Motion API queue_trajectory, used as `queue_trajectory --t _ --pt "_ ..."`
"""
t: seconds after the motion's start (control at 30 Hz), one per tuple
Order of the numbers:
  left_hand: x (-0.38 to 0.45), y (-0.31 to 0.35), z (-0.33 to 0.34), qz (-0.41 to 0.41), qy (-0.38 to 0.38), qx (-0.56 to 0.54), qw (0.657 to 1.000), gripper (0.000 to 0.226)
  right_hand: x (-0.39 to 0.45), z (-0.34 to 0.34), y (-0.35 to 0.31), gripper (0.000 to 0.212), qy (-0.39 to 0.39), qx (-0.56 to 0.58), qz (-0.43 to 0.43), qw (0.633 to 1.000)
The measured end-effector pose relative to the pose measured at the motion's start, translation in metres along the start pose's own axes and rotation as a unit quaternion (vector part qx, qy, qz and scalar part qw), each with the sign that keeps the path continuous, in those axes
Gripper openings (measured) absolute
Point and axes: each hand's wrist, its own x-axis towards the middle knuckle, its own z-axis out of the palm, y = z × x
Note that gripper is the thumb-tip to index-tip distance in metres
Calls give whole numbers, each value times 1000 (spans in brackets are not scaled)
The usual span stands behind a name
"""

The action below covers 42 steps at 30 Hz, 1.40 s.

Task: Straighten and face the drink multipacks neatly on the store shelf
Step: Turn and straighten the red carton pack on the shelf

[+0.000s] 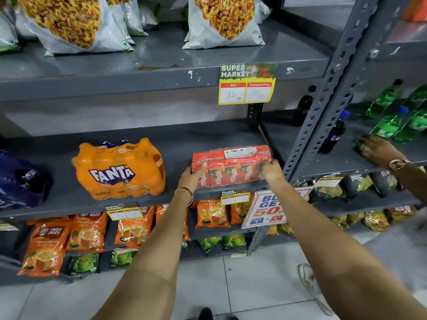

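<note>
A red Maaza carton multipack [231,166] in clear wrap sits at the front right of the grey middle shelf [180,137], its label side facing me. My left hand [191,177] grips its left end, thumb on top. My right hand [271,169] grips its right end. An orange Fanta multipack [119,168] stands to the left, turned slightly at an angle, with a gap between it and the cartons. A dark blue multipack [20,179] lies at the far left edge, partly cut off.
Another person's hand [379,150] with a watch reaches onto the neighbouring shelf at right, among green bottles [392,116] and dark bottles [332,137]. Snack bags [221,24] fill the shelf above, tea packets [85,234] the shelf below. A perforated upright [323,107] divides the units.
</note>
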Motion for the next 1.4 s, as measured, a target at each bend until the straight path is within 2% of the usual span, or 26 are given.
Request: queue_trajectory --t 1.03,1.2,1.4 --pt "-9 -1 4 -6 -4 -10 1000 55 -14 -9 4 46 -16 25 13 999" --pt "-14 -1 10 -10 30 -16 999 56 -18 -14 9 55 -19 48 -13 999" --pt "-13 1 11 -11 35 -12 999 60 -19 -15 9 41 -33 65 -20 997"
